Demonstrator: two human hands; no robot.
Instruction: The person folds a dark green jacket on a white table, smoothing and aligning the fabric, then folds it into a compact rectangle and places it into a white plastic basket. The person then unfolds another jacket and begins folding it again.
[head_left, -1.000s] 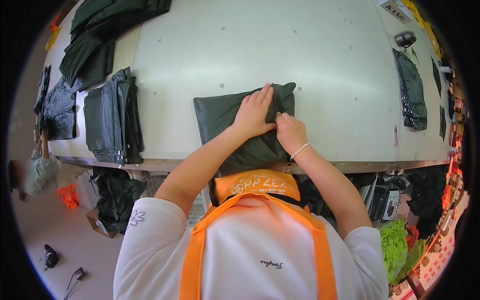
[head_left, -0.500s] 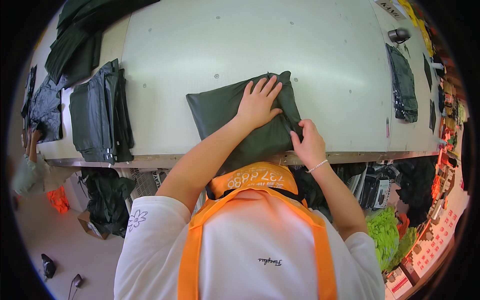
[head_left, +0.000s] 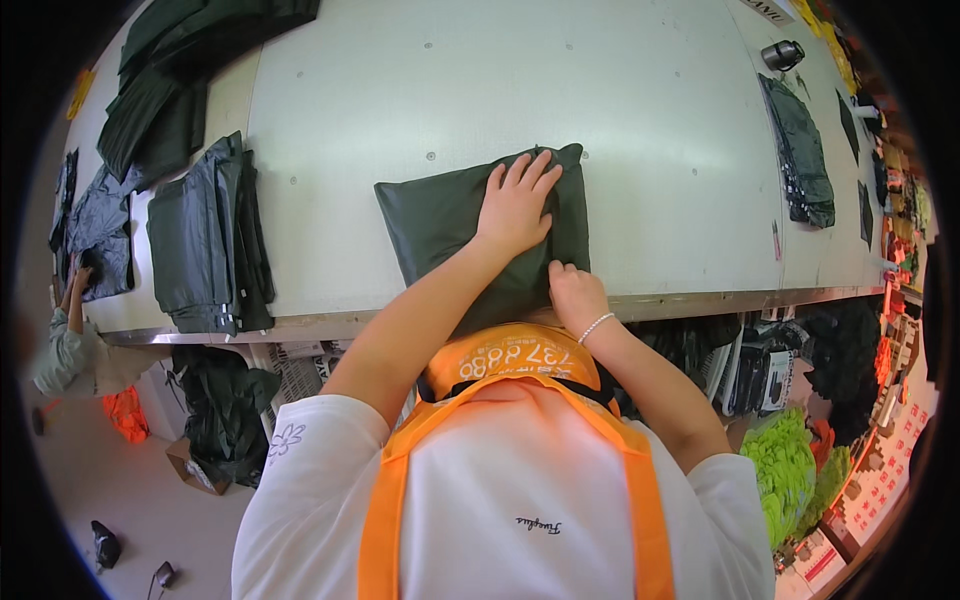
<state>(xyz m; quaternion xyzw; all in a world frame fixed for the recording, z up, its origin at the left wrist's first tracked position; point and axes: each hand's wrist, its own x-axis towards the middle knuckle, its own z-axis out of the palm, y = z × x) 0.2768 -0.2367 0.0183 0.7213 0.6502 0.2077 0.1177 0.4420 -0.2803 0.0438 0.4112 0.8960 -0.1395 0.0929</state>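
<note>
A folded dark green garment of smooth, thin cloth lies at the near edge of the pale worktable. My left hand rests flat on its upper right part, fingers spread. At the garment's near right edge, my right hand is closed with the fingers curled in, gripping the cloth edge there. A smooth strip of cloth runs along the garment's right side, beyond my left fingers. Part of the near side is hidden by my left forearm and the orange apron.
Left on the table are a stack of folded dark garments and a heap of dark cloth. Folded garments and a dark bottle lie at right. Another person's arm reaches in far left. Bright green cloth sits below right.
My right hand has moved left and nearer to me along the garment's edge, its fingers now closed. The garment's right side lies flatter and straighter. My left hand has stayed nearly in place.
</note>
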